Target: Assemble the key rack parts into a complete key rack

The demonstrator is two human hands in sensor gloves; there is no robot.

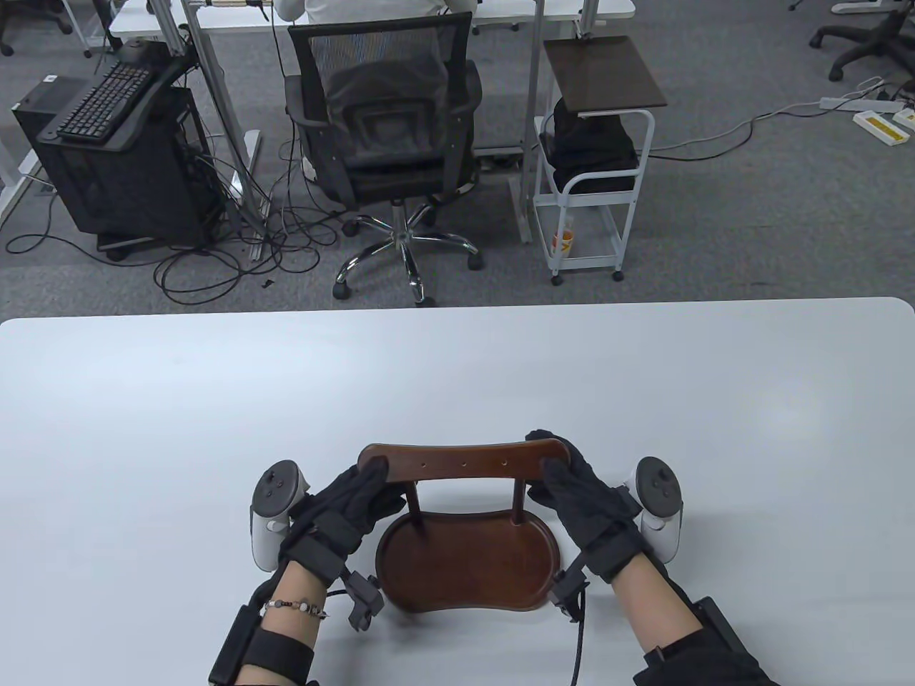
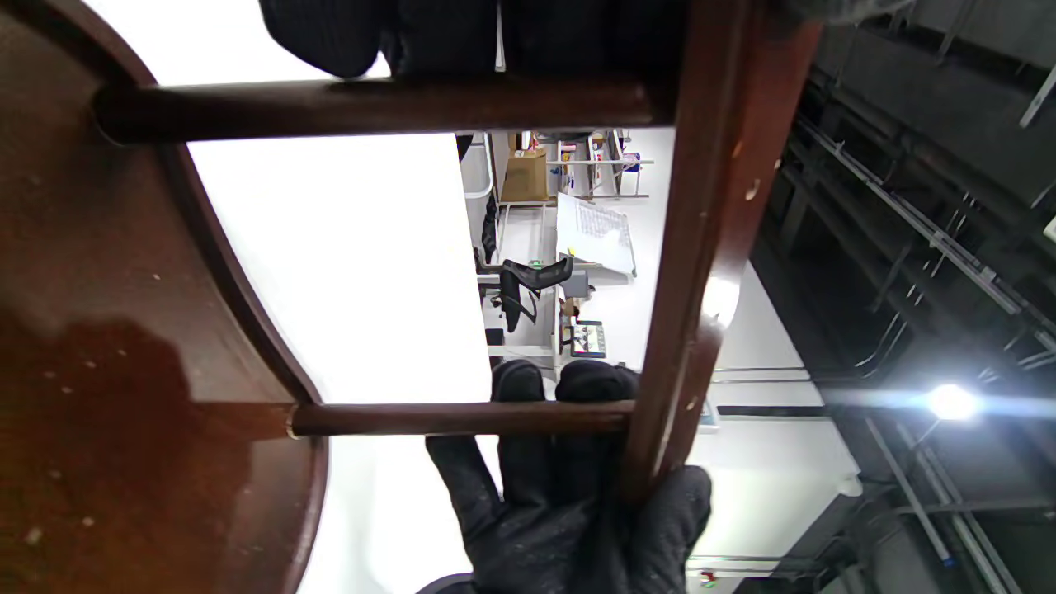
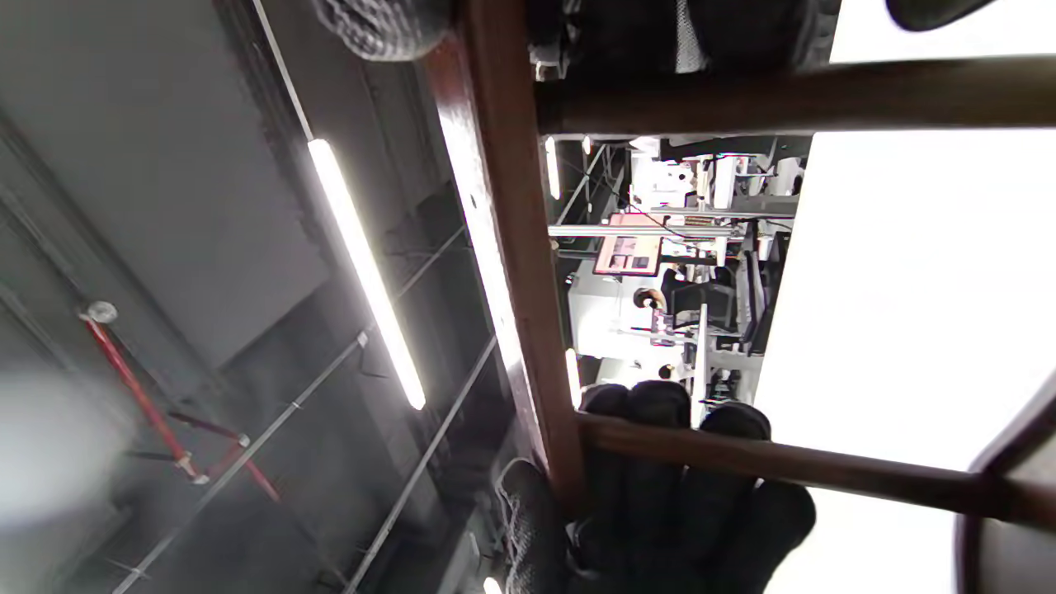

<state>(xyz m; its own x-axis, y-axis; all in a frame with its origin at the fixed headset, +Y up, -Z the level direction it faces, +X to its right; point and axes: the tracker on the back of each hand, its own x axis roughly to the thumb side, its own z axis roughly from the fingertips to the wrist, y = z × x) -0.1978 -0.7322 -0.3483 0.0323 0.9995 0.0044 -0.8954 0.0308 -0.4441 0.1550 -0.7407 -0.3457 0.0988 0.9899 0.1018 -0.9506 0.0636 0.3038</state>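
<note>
The dark wooden key rack stands near the table's front edge: a kidney-shaped base tray (image 1: 465, 564), two thin posts (image 1: 413, 500) (image 1: 517, 500) and a curved top bar (image 1: 465, 461) with small holes. My left hand (image 1: 368, 482) grips the bar's left end and my right hand (image 1: 565, 471) grips its right end. In the left wrist view the bar (image 2: 701, 206), both posts (image 2: 462, 418) and the base (image 2: 99, 330) show, with the right hand (image 2: 569, 511) on the far end. The right wrist view shows the bar (image 3: 511, 247) and the left hand (image 3: 660, 495).
The white table (image 1: 214, 429) stretches wide around the rack. Beyond its far edge stand an office chair (image 1: 386, 128), a small white cart (image 1: 593, 164) and a computer tower (image 1: 121, 164) on the carpet.
</note>
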